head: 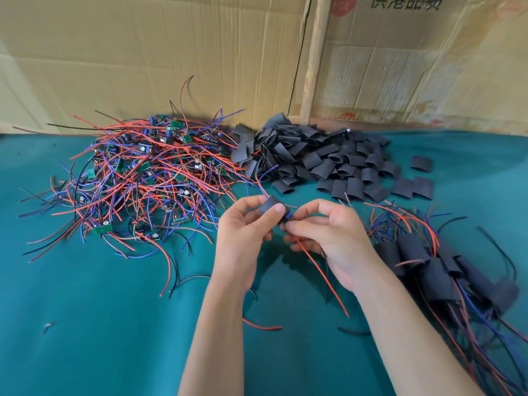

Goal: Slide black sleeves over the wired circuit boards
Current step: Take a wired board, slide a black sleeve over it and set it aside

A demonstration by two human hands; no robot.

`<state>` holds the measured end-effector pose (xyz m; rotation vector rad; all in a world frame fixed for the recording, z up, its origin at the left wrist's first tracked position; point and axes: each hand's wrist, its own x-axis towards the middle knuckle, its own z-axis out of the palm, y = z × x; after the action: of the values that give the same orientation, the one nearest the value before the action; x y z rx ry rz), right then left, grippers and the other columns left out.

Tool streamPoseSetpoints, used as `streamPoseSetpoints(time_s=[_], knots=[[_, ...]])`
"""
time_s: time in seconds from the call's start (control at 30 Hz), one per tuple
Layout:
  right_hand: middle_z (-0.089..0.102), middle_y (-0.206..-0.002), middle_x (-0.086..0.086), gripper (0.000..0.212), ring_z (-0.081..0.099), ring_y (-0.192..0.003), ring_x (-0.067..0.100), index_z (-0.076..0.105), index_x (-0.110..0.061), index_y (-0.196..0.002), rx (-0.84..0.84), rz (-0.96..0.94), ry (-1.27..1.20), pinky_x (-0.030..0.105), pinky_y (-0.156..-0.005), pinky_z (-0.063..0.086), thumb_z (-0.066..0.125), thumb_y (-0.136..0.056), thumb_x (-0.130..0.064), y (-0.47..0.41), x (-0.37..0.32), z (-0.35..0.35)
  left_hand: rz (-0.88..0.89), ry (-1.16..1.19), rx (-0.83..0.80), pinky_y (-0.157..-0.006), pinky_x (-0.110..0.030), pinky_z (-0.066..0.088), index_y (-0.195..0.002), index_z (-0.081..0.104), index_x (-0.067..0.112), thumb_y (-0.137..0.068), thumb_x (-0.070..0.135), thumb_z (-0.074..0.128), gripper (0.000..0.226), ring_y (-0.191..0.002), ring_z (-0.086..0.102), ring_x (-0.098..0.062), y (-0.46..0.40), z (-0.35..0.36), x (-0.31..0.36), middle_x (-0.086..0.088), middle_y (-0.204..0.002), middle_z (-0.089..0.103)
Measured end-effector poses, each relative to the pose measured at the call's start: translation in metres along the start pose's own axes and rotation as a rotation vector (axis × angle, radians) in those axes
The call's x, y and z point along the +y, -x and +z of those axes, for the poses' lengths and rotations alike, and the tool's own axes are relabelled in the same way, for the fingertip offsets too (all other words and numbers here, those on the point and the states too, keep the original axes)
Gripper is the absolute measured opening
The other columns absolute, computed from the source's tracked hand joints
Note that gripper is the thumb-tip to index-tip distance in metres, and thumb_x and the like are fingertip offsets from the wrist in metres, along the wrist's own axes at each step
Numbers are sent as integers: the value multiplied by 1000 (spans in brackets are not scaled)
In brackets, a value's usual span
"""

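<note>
While the left hand (243, 227) curls its fingers and thumb around a black sleeve (271, 208) held above the green cloth (100, 310), the right hand (328, 232) pinches the end of a wired circuit board (286, 219) between thumb and fingertips right at the sleeve's open mouth. Only a small blue-and-dark bit of the board shows between the two hands — the rest is hidden inside the sleeve or behind fingers, so how far it sits in cannot be told. A red wire (323, 278) trails from under the right hand down toward the near edge of the cloth, and thin red and blue leads rise from the far end of the sleeve. To the far left lies a large tangled heap of bare boards (137, 172) with red, blue and black wires. Just beside it, toward the middle and right, is a pile of empty sleeves (314, 158), a few lying loose at its right edge. Near the right forearm, a cluster of sleeved boards (428, 270) lies with wires running off toward the lower right corner. Flattened cardboard (143, 52) stands behind the cloth — a wooden post (314, 58) runs up in front of it.
</note>
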<state>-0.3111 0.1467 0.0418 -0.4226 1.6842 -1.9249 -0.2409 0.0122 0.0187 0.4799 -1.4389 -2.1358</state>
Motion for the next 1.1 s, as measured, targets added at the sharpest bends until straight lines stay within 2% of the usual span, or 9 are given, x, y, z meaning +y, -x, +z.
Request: streamPoseSetpoints(time_s=[0.13, 0.3, 0.4, 0.47, 0.57, 0.73, 0.9, 0.97, 1.1], knots=[[76, -86, 22, 25, 72, -67, 25, 67, -6, -87, -5, 19, -72, 27, -58, 57, 84, -70, -4, 0, 0, 0, 11, 38, -73, -64, -28, 37, -105, 64, 0, -78, 15, 76, 34, -76, 48, -21, 3, 3, 3, -8, -86, 67], [77, -86, 21, 16, 71, -65, 23, 67, -6, -90, -20, 30, -68, 27, -58, 56, 78, -82, 3, -1, 0, -2, 1, 1, -131, -64, -30, 35, -90, 71, 10, -82, 10, 75, 8, -69, 48, -16, 5, 2, 5, -7, -81, 63], [77, -87, 22, 21, 71, -64, 24, 68, -7, -92, -18, 15, -20, 27, -57, 57, 83, -78, -1, 0, -2, -3, 4, -40, -154, -62, -29, 34, -95, 70, 3, -80, 13, 79, 20, -66, 47, -14, 4, 0, 6, -12, -82, 57], [77, -83, 20, 26, 71, -63, 24, 67, -9, -94, -1, -21, 54, 28, -57, 56, 85, -76, -5, 0, -2, -3, -2, -70, -171, -61, -28, 34, -100, 70, 3, -81, 17, 76, 24, -66, 49, -13, 5, 1, 5, -8, -80, 60], [76, -73, 14, 28, 71, -61, 22, 66, -12, -96, 12, -90, 186, 26, -56, 55, 84, -74, -9, 0, -1, -2, -24, -107, -158, -60, -28, 35, -106, 71, 4, -77, 22, 75, 34, -73, 51, -21, 5, 1, 4, -9, -84, 65], [75, -70, 11, 27, 66, -56, 20, 70, -29, -95, 8, -173, 306, 30, -58, 56, 82, -72, -20, 1, 1, 0, -38, -102, -141, -56, -28, 32, -90, 75, 18, -76, 22, 76, 14, -68, 47, -21, 4, 1, 4, -10, -77, 60], [72, -65, 13, 22, 60, -55, 18, 75, -29, -89, 40, -196, 304, 30, -56, 53, 78, -68, -24, 0, 4, 0, -66, -97, -144, -58, -30, 31, -96, 65, 8, -81, 13, 78, 21, -64, 49, -18, 7, 4, 6, -15, -82, 61], [70, -68, 17, 22, 59, -56, 18, 77, -28, -87, 61, -202, 311, 28, -55, 52, 77, -65, -25, 0, 3, 0, -77, -91, -130, -57, -31, 30, -94, 59, 12, -87, 6, 74, 18, -64, 49, -20, 6, 4, 6, -14, -78, 61], [69, -74, 27, 21, 59, -55, 17, 79, -19, -88, 66, -192, 270, 23, -53, 50, 82, -68, -14, 0, 1, 0, -86, -87, -120, -58, -31, 34, -94, 54, 15, -92, 6, 68, 17, -74, 55, -25, 8, 4, 8, -12, -82, 66]])
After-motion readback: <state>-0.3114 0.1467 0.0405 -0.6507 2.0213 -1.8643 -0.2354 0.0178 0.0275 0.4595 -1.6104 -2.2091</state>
